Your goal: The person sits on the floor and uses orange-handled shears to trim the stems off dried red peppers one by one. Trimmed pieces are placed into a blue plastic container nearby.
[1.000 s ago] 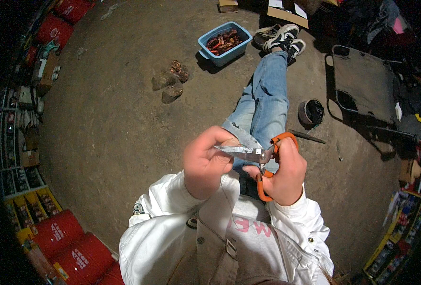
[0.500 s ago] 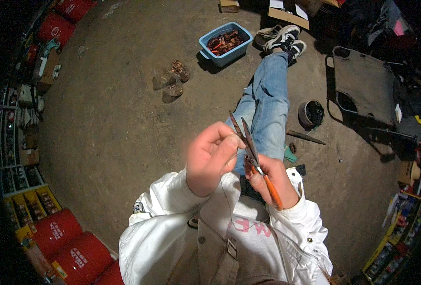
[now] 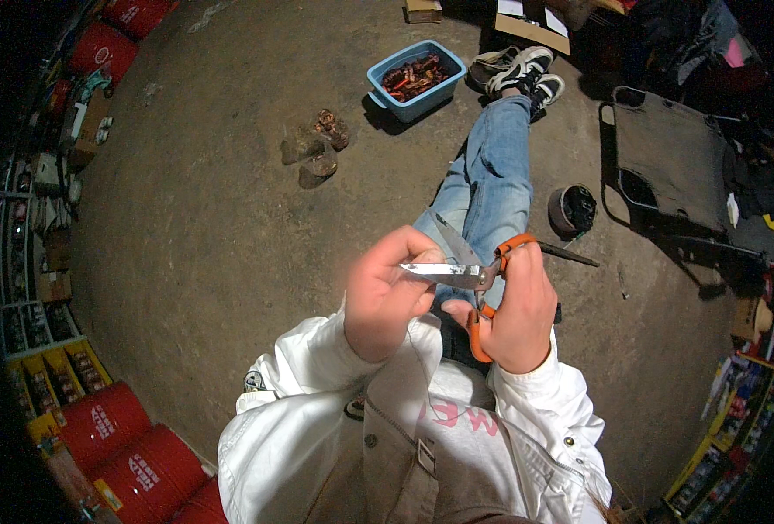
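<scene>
Right hand (image 3: 525, 319) grips the orange-handled scissors (image 3: 483, 279) above the lap, their scuffed metal blades spread apart and pointing leftward; the left hand (image 3: 383, 293) is curled at the blade tips, though what its fingers pinch cannot be made out. Worn, rough floor (image 3: 177, 218) lies open leftward as far as the shelving and red drums (image 3: 142, 469). Beyond the faded jeans (image 3: 502, 166), a blue rectangular tub (image 3: 426, 104) holds dark, reddish pieces (image 3: 418, 79); a round bucket (image 3: 558, 212) contains crumpled black material (image 3: 578, 206).
</scene>
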Demonstrator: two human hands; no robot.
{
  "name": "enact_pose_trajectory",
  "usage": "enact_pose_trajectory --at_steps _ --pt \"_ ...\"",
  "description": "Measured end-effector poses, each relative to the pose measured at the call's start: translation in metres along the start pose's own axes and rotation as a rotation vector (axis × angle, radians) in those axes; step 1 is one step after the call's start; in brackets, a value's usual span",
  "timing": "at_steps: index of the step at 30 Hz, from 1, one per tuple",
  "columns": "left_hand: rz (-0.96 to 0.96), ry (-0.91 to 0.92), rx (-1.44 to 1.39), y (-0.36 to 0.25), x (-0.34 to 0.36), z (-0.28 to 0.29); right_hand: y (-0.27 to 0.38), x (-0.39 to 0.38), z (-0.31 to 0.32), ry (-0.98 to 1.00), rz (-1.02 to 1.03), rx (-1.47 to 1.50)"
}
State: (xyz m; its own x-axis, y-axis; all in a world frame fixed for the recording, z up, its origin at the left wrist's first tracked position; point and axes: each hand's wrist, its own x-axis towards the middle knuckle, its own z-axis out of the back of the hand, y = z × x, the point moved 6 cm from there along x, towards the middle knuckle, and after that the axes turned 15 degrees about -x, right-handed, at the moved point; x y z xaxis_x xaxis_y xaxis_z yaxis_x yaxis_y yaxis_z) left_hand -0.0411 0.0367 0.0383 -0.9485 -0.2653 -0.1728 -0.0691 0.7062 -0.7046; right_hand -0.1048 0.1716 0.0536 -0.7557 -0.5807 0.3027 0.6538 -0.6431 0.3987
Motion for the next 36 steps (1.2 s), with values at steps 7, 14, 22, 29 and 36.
enact_pose_trajectory --at_steps 7,14,22,29,36 --pt "0.031 0.084 -0.095 0.001 0.001 0.000 -0.002 0.000 0.001 0.006 -0.010 0.016" --pt "-0.036 0.044 -0.115 0.000 0.003 -0.002 -0.007 -0.005 -0.008 0.092 -0.086 0.125" --pt "-0.080 0.056 -0.068 -0.001 0.003 0.003 0.000 0.002 0.001 0.037 -0.021 0.054" --pt "-0.081 0.064 -0.046 0.000 0.002 0.006 -0.004 0.000 -0.002 0.079 -0.032 0.051" --pt "-0.045 0.081 -0.074 0.001 0.003 0.003 -0.008 -0.004 -0.007 0.085 -0.069 0.038"
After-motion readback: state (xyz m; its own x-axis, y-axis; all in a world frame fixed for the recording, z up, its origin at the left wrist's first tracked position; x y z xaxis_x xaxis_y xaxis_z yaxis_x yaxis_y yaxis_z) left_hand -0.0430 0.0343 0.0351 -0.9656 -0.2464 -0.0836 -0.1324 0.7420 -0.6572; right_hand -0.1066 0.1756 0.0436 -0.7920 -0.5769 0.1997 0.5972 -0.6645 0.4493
